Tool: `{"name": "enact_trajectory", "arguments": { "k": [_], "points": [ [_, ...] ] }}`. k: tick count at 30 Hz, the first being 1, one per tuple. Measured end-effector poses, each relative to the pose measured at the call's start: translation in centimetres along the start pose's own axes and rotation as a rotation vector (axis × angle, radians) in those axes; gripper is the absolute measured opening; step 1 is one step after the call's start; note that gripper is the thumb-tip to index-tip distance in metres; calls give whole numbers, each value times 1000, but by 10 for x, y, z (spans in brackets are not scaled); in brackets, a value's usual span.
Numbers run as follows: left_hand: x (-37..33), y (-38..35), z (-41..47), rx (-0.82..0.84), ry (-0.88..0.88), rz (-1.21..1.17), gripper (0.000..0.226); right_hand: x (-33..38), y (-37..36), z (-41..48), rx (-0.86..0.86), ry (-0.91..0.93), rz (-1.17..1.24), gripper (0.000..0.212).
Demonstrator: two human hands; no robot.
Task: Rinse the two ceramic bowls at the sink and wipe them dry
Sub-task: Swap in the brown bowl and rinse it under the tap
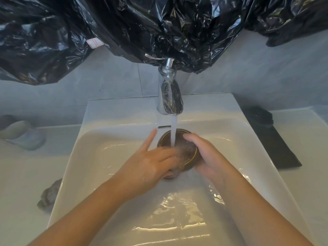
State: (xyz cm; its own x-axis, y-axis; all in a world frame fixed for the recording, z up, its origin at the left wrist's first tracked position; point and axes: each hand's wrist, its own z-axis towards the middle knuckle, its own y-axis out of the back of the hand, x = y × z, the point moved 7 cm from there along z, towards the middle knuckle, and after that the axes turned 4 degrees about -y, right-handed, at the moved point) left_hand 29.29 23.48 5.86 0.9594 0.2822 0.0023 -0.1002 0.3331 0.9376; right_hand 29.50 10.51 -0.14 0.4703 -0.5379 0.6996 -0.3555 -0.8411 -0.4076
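A dark ceramic bowl (187, 150) with a thin gold rim is held tilted in the white sink (110, 114), under the water running from the chrome faucet (170, 96). My right hand (210, 157) grips its right side from outside. My left hand (150, 166) holds the near rim, with its fingers blurred inside the bowl and the index finger stretched out to the left. A dark rounded object (260, 115), possibly a second bowl, sits at the back right on a black mat (276, 148); it is too blurred to tell.
A pale, blurred dish-like object (24, 136) lies on the left counter. A grey crumpled cloth (48, 195) rests at the sink's left edge. Black plastic sheeting (159, 27) hangs over the wall above the faucet. Water pools in the basin near me.
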Motion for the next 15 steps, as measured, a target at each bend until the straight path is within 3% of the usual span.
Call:
{"name": "enact_trajectory", "arguments": {
  "k": [2,7,11,15],
  "points": [
    [-2,-2,1,-11,14,-98,25,-4,0,-4,31,-11,41,35],
    [-1,-3,11,-87,219,-239,19,-11,-12,-13,177,70,139,35],
    [4,-3,8,-46,112,-72,34,-8,-10,-6,125,39,-56,34],
    [5,-4,2,70,17,-144,29,-4,5,1,54,-12,-83,34]
  ]
}}
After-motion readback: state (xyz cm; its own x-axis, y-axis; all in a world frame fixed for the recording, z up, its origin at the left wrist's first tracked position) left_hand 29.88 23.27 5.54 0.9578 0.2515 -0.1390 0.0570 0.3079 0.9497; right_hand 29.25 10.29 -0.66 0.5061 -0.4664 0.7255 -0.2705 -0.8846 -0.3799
